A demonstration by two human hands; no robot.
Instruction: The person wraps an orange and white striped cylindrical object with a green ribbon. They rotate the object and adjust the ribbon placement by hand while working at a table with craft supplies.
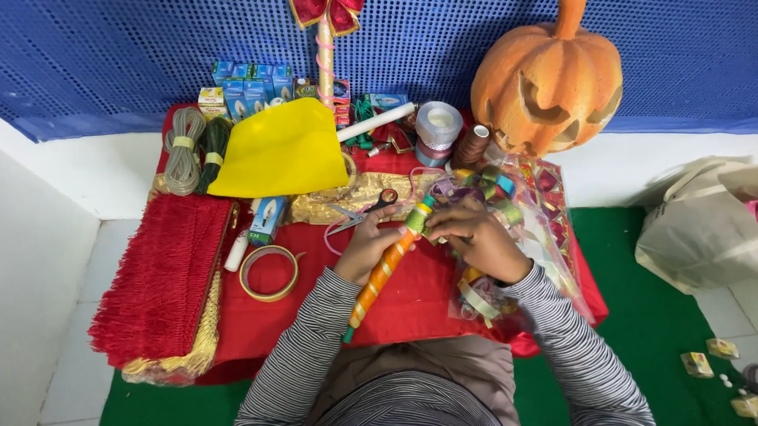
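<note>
From the head view, the left hand (362, 250) has its grip clamped round the ribbon-wrapped stick (387, 268), steadying it over the red cloth (308, 311) mid-desk. The right hand (477, 237) pinches its upper end, fingers together. The stick's long axis runs diagonally, near edge to far-right, beside the scissors (364, 212).

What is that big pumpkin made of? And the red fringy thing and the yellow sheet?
The pumpkin looks like painted foam or plastic: its orange skin is matte and rough, with carved holes. The red fringe seems to be thread or yarn, with fine strands hanging off its edge. The yellow sheet looks like felt or foam: flat, soft and without shine.
</note>
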